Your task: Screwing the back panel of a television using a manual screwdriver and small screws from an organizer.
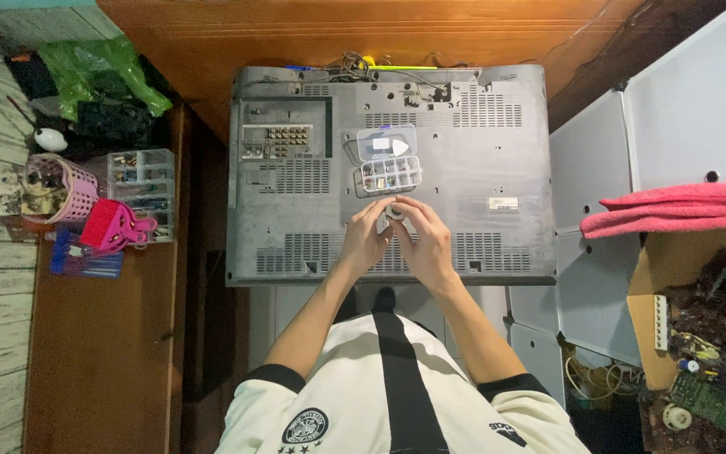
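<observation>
Hands meet over the grey TV back panel (464,168): left hand (365,240) and right hand (427,244) both pinch a small white part (397,210) just below the open clear screw box (388,172), mid-panel. Best keep it low and steady over the panel imo

From up here I see both my bare forearms reaching forward and angling inward so the wrists nearly meet. My left hand (365,238) is curled, its fingers bent toward the middle and fingertips pointing up and to the right. My right hand (427,242) mirrors it, back of the hand facing up, fingers arched inward. The fingertips of both hands come together at one spot, touching or just about. Short dark-trimmed sleeves end above the elbows.
</observation>
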